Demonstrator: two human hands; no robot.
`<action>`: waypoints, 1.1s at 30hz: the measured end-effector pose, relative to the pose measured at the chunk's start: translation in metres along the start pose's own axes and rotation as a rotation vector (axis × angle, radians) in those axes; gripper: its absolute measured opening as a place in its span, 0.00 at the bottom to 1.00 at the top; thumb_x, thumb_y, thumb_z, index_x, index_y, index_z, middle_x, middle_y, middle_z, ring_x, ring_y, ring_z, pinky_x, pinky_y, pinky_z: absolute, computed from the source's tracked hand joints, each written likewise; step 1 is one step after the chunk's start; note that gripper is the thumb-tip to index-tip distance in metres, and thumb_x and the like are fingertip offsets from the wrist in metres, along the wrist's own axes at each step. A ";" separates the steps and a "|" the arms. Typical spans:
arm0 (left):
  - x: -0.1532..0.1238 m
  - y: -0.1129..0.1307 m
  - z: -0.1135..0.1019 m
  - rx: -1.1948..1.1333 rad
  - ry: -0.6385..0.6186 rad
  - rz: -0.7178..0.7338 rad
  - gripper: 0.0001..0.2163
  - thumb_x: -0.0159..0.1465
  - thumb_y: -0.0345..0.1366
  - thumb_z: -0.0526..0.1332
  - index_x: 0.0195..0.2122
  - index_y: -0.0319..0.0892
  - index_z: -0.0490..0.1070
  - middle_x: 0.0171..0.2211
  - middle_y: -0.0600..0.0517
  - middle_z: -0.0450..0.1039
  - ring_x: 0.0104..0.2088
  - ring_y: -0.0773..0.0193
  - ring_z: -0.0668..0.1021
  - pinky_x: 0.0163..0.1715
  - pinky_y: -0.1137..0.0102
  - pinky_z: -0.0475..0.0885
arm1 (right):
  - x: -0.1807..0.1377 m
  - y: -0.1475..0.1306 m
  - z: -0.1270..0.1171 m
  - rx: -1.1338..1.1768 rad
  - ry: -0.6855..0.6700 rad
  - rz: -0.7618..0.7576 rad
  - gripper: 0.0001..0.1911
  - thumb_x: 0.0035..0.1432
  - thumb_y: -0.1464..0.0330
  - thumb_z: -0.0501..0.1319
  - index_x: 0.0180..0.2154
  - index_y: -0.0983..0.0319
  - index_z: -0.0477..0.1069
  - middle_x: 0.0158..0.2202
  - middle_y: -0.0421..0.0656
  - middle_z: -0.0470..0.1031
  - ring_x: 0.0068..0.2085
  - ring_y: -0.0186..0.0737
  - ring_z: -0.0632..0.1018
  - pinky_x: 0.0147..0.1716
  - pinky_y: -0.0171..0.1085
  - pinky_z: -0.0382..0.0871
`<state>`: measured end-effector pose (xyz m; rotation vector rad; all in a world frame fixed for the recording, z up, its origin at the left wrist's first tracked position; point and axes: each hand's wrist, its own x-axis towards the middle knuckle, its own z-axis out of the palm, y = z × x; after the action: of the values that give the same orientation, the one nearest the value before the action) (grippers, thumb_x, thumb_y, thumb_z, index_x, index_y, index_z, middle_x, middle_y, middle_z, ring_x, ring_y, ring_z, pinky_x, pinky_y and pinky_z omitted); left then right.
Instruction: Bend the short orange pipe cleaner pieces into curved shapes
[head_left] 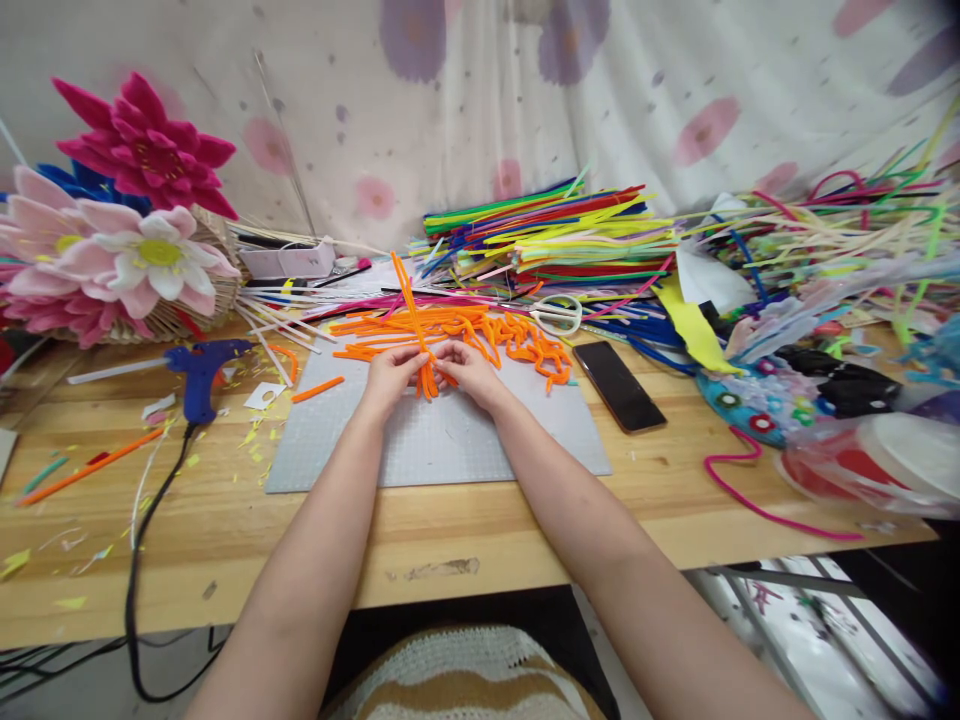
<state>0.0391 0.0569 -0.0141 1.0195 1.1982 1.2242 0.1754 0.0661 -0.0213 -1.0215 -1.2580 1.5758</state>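
Between my two hands stands a small bundle of orange pipe cleaners (414, 310), its long ends pointing up and away. My left hand (394, 378) is closed, thumb and fingers pinching the bundle from the left. From the right, the fingers of my right hand (469, 373) are bent in against its lower part, also closed. Short folded ends poke out below the fingertips. Just behind the hands, more orange pipe cleaners (367, 328) lie straight, and several curled orange pieces (536, 345) sit to the right. All this rests on a grey cutting mat (450, 450).
A blue glue gun (201, 378) with a black cord lies left. Felt-like flowers (154, 150) stand behind it. White-handled scissors (559, 314) and a phone (619, 385) are right of the mat. Piles of coloured pipe cleaners (555, 235) fill the back. A plastic tub (877, 460) sits far right.
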 end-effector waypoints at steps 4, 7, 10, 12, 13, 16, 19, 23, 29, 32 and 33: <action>-0.001 0.002 0.002 -0.003 0.047 0.002 0.15 0.39 0.41 0.69 0.26 0.37 0.73 0.24 0.51 0.73 0.22 0.66 0.73 0.23 0.71 0.69 | -0.001 0.000 0.001 -0.063 -0.035 -0.009 0.08 0.47 0.71 0.60 0.28 0.63 0.60 0.19 0.34 0.68 0.20 0.28 0.72 0.19 0.29 0.67; -0.003 0.005 0.004 -0.051 0.101 -0.027 0.11 0.40 0.37 0.68 0.22 0.38 0.70 0.20 0.54 0.70 0.20 0.68 0.71 0.22 0.72 0.67 | -0.002 0.002 0.002 -0.111 -0.065 -0.048 0.07 0.46 0.70 0.60 0.27 0.62 0.60 0.19 0.34 0.67 0.19 0.27 0.70 0.19 0.28 0.64; -0.004 0.007 0.008 -0.144 0.120 -0.079 0.09 0.42 0.34 0.66 0.19 0.39 0.65 0.17 0.57 0.66 0.17 0.71 0.69 0.20 0.73 0.66 | -0.002 0.004 0.002 -0.163 -0.103 -0.083 0.07 0.47 0.67 0.59 0.27 0.62 0.61 0.18 0.33 0.65 0.18 0.26 0.67 0.18 0.28 0.60; -0.005 0.008 0.010 -0.201 0.090 -0.095 0.09 0.43 0.34 0.65 0.19 0.40 0.63 0.17 0.58 0.66 0.17 0.72 0.69 0.20 0.74 0.66 | -0.003 0.004 0.001 -0.187 -0.099 -0.108 0.08 0.46 0.66 0.59 0.26 0.62 0.61 0.19 0.33 0.64 0.19 0.26 0.66 0.18 0.28 0.58; -0.005 0.007 0.011 -0.222 0.066 -0.094 0.09 0.44 0.34 0.65 0.20 0.40 0.63 0.18 0.58 0.66 0.17 0.72 0.69 0.20 0.74 0.66 | -0.003 0.004 0.001 -0.194 -0.096 -0.116 0.08 0.46 0.66 0.59 0.26 0.62 0.60 0.19 0.33 0.63 0.19 0.27 0.66 0.18 0.29 0.58; -0.004 0.005 0.013 -0.256 0.007 -0.074 0.09 0.44 0.34 0.66 0.23 0.39 0.65 0.21 0.57 0.68 0.20 0.73 0.71 0.22 0.76 0.66 | -0.005 0.002 0.001 -0.189 -0.088 -0.131 0.10 0.45 0.64 0.59 0.25 0.62 0.60 0.19 0.33 0.62 0.20 0.26 0.64 0.20 0.29 0.58; -0.002 0.003 0.011 -0.280 -0.010 -0.080 0.09 0.45 0.34 0.66 0.23 0.38 0.66 0.22 0.56 0.69 0.21 0.73 0.71 0.23 0.76 0.67 | -0.007 -0.001 0.002 -0.182 -0.099 -0.151 0.11 0.45 0.63 0.60 0.23 0.62 0.60 0.20 0.33 0.61 0.21 0.26 0.64 0.21 0.29 0.58; -0.002 0.004 0.006 -0.295 -0.047 -0.074 0.10 0.47 0.35 0.66 0.22 0.38 0.65 0.21 0.56 0.69 0.21 0.73 0.72 0.24 0.75 0.68 | -0.008 -0.004 0.002 -0.191 -0.060 -0.143 0.14 0.44 0.59 0.61 0.22 0.62 0.61 0.19 0.34 0.62 0.21 0.27 0.64 0.20 0.29 0.58; -0.007 0.007 0.006 -0.200 -0.268 -0.166 0.13 0.46 0.38 0.67 0.27 0.38 0.66 0.23 0.53 0.71 0.21 0.67 0.75 0.23 0.71 0.70 | -0.005 -0.007 -0.006 0.069 0.121 -0.096 0.17 0.44 0.56 0.62 0.31 0.61 0.64 0.22 0.34 0.62 0.18 0.23 0.61 0.14 0.27 0.48; -0.010 0.004 0.012 -0.203 -0.325 -0.226 0.12 0.47 0.38 0.67 0.29 0.38 0.67 0.22 0.53 0.71 0.20 0.69 0.73 0.23 0.71 0.70 | -0.005 -0.006 -0.010 0.114 -0.038 -0.021 0.18 0.42 0.55 0.63 0.29 0.62 0.63 0.18 0.33 0.60 0.17 0.25 0.63 0.16 0.28 0.53; -0.011 0.003 0.014 -0.213 -0.329 -0.246 0.12 0.47 0.38 0.67 0.29 0.38 0.68 0.22 0.53 0.70 0.19 0.70 0.72 0.23 0.71 0.70 | -0.005 -0.005 -0.011 0.117 -0.061 -0.002 0.18 0.42 0.55 0.64 0.28 0.62 0.63 0.17 0.33 0.60 0.17 0.26 0.63 0.16 0.28 0.54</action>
<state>0.0529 0.0474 -0.0086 0.8471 0.8854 0.9266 0.1876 0.0650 -0.0176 -0.9045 -1.1925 1.6688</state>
